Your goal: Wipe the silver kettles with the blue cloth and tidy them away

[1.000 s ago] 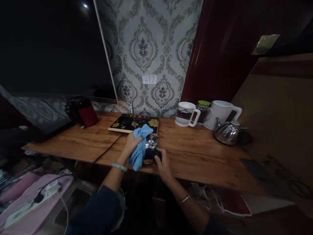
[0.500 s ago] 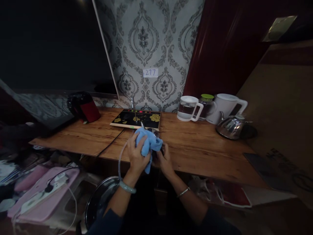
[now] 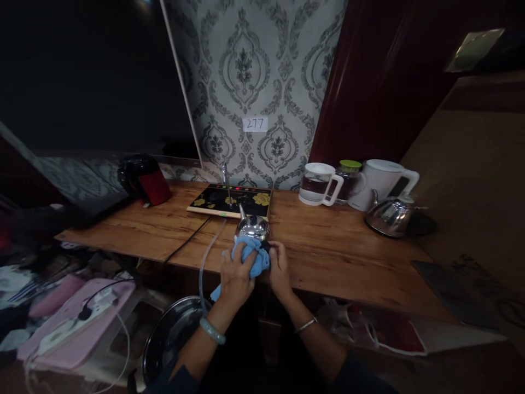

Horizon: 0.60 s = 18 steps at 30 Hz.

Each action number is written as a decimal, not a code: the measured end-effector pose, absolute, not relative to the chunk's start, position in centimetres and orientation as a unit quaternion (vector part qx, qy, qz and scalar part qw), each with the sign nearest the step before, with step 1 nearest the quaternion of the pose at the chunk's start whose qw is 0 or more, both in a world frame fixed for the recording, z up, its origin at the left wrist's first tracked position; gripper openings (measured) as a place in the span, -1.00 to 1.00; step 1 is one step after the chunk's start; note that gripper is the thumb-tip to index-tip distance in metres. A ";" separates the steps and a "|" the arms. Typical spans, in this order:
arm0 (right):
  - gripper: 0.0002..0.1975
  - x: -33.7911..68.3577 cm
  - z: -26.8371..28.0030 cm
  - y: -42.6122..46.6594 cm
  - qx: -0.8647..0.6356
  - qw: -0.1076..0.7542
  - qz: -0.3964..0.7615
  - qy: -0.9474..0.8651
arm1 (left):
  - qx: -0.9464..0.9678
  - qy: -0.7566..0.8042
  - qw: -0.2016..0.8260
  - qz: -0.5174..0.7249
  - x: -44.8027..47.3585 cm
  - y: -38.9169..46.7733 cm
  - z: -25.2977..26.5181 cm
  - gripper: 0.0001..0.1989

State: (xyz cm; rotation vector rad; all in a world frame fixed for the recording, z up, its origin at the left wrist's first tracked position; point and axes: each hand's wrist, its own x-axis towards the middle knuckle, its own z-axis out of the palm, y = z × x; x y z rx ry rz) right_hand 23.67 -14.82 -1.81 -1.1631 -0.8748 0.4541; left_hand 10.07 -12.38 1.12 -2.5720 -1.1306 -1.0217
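A shiny metal kettle [image 3: 253,225] with a black lid knob is in front of me at the counter's near edge, its spout pointing away to the back left. My left hand [image 3: 238,274] grips a blue cloth [image 3: 257,261] and presses it against the near side of the kettle. A loose end of the cloth hangs below the wrist. My right hand [image 3: 280,271] is closed round the kettle's dark handle [image 3: 266,245] at the right. The fingers and the cloth hide much of that handle.
Behind the kettle lies a black flowered hot plate [image 3: 235,200] with a thin tap [image 3: 225,174]. At right stand a glass jug [image 3: 315,189], a green-lidded jar [image 3: 349,178], a white kettle [image 3: 375,180] and another metal kettle [image 3: 391,216]. A metal basin [image 3: 164,334] sits below left.
The blue cloth has moved down and toward me, off the top of the kettle, so its lid and spout now show. My left hand has shifted lower with it.
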 end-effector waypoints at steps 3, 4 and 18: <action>-0.63 23.7 -1.8 -14.8 -0.534 0.718 0.206 -0.396 | -0.851 -0.395 0.056 -0.342 9.3 -12.8 1.6 -0.54; -0.63 23.7 -1.8 -14.8 -0.534 0.718 0.206 -0.396 | -0.845 -0.400 0.056 -0.352 9.2 -12.8 1.9 -0.54; -0.65 24.3 -1.5 -14.8 -0.527 0.717 0.203 -0.408 | -0.874 -0.385 0.084 -0.284 10.8 -11.8 3.6 -0.38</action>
